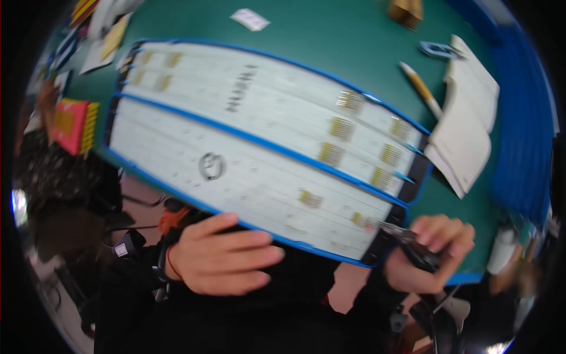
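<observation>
Two long white boards in blue frames lie side by side at a slant on the table. The nearer board [259,189] carries two small groups of brass-coloured pins [309,199] toward its right end. My right hand [436,242] is closed round dark-handled pliers [420,252], whose metal jaws reach over this board's right end, close to the pin group there; blur hides whether they touch it. My left hand [227,256] is at the near blue edge, palm down, fingers stretched out and holding nothing. On the farther board [283,112] are several more pin groups.
An open notebook [466,124], an orange-and-white pen [421,88] and a blue clip-like item [439,49] lie at the right on the green table [330,29]. Blue material [525,118] borders the right side. A red-and-yellow block [73,127] stands left. Other people are at both sides.
</observation>
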A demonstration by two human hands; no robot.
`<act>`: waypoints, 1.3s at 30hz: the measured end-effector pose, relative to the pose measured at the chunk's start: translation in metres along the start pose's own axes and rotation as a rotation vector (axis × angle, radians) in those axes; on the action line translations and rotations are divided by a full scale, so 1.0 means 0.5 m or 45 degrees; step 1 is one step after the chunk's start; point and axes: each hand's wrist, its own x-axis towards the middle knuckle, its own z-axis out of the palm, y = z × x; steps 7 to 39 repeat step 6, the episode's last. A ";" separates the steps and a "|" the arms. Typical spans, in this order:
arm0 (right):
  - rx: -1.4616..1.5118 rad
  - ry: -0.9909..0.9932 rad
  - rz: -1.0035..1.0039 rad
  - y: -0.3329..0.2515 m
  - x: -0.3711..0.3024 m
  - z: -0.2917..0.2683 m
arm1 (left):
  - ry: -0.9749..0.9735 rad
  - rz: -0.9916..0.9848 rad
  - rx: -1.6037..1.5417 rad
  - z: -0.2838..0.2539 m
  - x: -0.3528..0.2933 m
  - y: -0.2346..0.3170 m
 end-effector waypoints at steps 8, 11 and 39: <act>0.083 0.025 -0.019 -0.041 0.001 -0.067 | 0.194 -1.402 -0.125 0.003 -0.335 0.113; 0.083 0.025 -0.019 -0.041 0.001 -0.067 | 0.194 -1.402 -0.125 0.003 -0.335 0.113; 0.083 0.025 -0.019 -0.041 0.001 -0.067 | 0.194 -1.402 -0.125 0.003 -0.335 0.113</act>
